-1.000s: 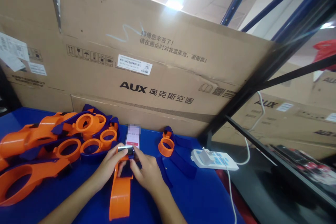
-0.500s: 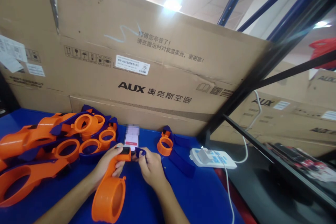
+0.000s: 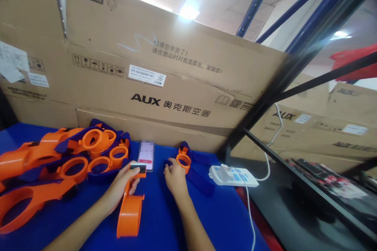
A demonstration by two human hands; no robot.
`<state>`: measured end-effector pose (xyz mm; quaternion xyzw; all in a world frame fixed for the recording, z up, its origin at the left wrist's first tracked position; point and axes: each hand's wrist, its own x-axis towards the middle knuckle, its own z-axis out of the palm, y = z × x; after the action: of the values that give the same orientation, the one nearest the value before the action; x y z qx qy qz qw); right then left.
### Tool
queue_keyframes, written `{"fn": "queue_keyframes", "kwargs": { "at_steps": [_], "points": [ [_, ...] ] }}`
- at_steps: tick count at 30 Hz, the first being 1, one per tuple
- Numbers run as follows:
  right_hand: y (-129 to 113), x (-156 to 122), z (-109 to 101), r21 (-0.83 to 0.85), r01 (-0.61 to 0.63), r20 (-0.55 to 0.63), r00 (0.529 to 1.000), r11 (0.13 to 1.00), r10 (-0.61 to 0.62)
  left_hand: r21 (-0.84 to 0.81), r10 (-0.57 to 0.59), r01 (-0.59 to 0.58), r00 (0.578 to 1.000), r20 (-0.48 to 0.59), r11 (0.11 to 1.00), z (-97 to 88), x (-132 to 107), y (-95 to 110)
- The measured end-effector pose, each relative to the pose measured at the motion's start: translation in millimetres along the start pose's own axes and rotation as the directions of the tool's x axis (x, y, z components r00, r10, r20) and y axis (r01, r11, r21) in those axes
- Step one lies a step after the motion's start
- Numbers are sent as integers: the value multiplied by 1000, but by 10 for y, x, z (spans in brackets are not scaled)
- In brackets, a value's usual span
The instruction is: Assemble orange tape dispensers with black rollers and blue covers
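My left hand point(image 3: 119, 188) is closed around the handle of an orange tape dispenser point(image 3: 129, 217). Its round tape hub hangs down toward me, and a black strip with a pale edge shows at its upper end, under my thumb. To the right, my right hand point(image 3: 176, 180) has its fingers curled on a small dark blue piece point(image 3: 168, 162), mostly hidden by the fingers. Just beyond that hand sits another orange tape dispenser point(image 3: 183, 160) with a dark blue strip point(image 3: 202, 182) beside it. A phone point(image 3: 146, 156) with a lit screen lies between my hands, farther back.
Several orange tape dispensers point(image 3: 94, 139) with dark blue parts are heaped on the left of the blue table point(image 3: 160, 223). A white power strip point(image 3: 234, 175) with a cable lies at the right. A large cardboard box point(image 3: 176, 86) stands behind, beside a dark rack post point(image 3: 265, 90).
My right hand has moved right, away from the held dispenser, with the dark blue piece in its fingers. The dispenser in my left hand has turned, its hub swinging slightly right.
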<state>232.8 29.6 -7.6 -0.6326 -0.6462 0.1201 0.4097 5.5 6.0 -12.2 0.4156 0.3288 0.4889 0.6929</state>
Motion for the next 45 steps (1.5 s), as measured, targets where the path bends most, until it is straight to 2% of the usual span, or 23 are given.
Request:
{"fn": "queue_keyframes", "kwargs": {
  "at_steps": [5, 9, 14, 17, 20, 28, 33, 36, 38, 41, 45],
  "points": [
    [6, 14, 2, 28, -23, -3, 1000, 999, 23, 39, 1, -1, 1000, -6, 999, 7, -7, -20],
    [-63, 31, -64, 101, 5, 8, 1000, 995, -5, 59, 6, -5, 1000, -13, 998, 11, -5, -22],
    [-292, -66, -100, 252, 104, 128, 982, 962, -140, 83, 25, -21, 999, -38, 996, 24, 9, -24],
    [-430, -157, -56, 363, 175, 223, 937, 915, -268, 92, 36, -31, 998, -50, 995, 35, 10, -19],
    [-509, -207, 6, 440, 208, 258, 903, 874, -344, 97, 41, -36, 998, -50, 995, 48, 4, -5],
    [-560, -235, 52, 414, 172, 227, 932, 894, -284, 64, 35, -33, 999, -34, 997, 88, -13, 23],
    [-528, -187, -43, 380, 176, 105, 967, 908, -232, -28, 43, -46, 995, -90, 999, 78, -31, 93],
    [-457, -115, -152, 307, 173, -20, 984, 936, -175, -159, 21, -29, 998, -51, 987, 60, -59, 185],
    [-411, -74, -219, 242, 179, -40, 984, 954, -175, -293, 23, -24, 1000, -8, 956, 53, -77, 243],
    [-386, -55, -260, 144, 255, 86, 959, 956, -269, -398, 42, -27, 999, 28, 917, 50, -89, 284],
    [-443, -117, -162, 67, 425, 348, 838, 903, -420, -343, 47, -21, 997, 68, 939, 39, -81, 260]
  ]
}}
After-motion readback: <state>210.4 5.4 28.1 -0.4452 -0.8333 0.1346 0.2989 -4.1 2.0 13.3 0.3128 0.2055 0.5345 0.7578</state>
